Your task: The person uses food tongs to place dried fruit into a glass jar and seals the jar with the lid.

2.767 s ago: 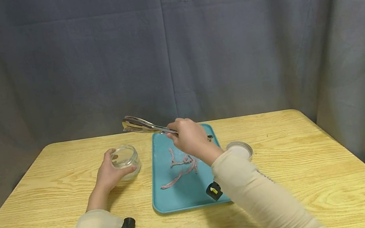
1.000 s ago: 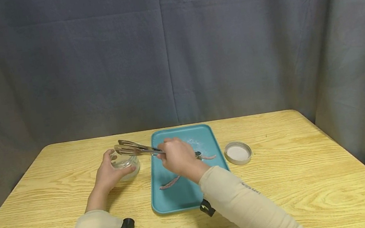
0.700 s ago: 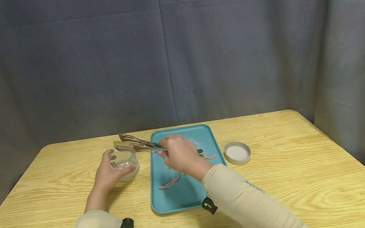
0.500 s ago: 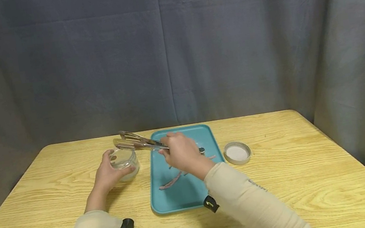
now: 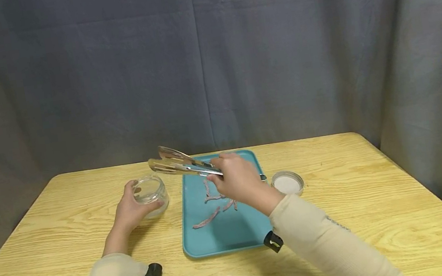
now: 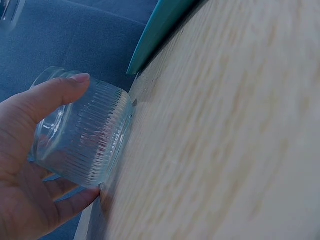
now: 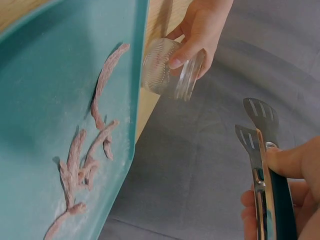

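Observation:
My left hand (image 5: 130,209) holds a clear glass jar (image 5: 157,204) around its side, thumb across the front. The jar is upright on the table left of the tray, without a lid, its ribbed wall showing in the left wrist view. In my right hand (image 5: 238,179) I grip metal serving tongs (image 5: 202,169), raised between jar and tray. Their slotted blades stand apart with nothing between them in the right wrist view. Several pinkish, meat-like strips (image 7: 106,80) lie on the blue-green tray (image 5: 219,244), some hidden behind my right hand in the head view.
A round jar lid (image 5: 288,183) lies inside up to the right of the tray. White powdery traces dot the tray. Black wrist devices (image 5: 153,274) sit at both sleeves. A grey curtain (image 5: 202,65) hangs behind the wooden table.
The tongs, closed together at first, came down over the jar with blades apart, then lifted and moved right, away from its mouth. My left hand and the jar stay put.

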### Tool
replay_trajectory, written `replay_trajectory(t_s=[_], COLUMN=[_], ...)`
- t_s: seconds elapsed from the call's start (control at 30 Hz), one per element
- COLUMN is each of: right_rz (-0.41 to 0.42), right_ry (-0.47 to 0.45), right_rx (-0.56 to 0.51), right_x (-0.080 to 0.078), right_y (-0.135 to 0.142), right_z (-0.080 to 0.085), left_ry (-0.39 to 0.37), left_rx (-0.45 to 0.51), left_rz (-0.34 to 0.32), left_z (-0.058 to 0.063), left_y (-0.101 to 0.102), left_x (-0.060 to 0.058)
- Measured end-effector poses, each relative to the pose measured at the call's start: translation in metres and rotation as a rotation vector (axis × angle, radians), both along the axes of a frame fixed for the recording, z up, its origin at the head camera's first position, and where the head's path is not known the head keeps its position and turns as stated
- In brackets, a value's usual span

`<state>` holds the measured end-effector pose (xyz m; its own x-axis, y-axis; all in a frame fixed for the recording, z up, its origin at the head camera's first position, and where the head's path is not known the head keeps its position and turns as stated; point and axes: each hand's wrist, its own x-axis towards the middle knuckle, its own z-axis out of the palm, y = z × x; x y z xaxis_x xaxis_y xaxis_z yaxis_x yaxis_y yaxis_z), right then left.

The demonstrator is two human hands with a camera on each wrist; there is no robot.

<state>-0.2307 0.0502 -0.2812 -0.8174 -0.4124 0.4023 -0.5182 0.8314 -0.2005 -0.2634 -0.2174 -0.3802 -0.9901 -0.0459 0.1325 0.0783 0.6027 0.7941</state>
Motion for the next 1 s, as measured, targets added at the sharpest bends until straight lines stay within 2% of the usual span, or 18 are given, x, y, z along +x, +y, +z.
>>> replay_trajectory(t_s=[0.3, 0.8, 1.0], right_rz=[-0.016, -0.011, 0.02], right_ry=[0.085, 0.057, 0.044], right_rx=[-0.006, 0.03, 0.065], right_x=[0.005, 0.016, 0.022], right_y=[0.018, 0.051, 0.062], right_z=[0.005, -0.004, -0.01], left_ry=[0.007, 0.006, 0.01], left_rx=[-0.002, 0.016, 0.009], left_rz=[-0.003, -0.013, -0.013], left_z=[0.001, 0.001, 0.0], left_y=[0.002, 0.009, 0.008], left_x=[0.0, 0.0, 0.0])
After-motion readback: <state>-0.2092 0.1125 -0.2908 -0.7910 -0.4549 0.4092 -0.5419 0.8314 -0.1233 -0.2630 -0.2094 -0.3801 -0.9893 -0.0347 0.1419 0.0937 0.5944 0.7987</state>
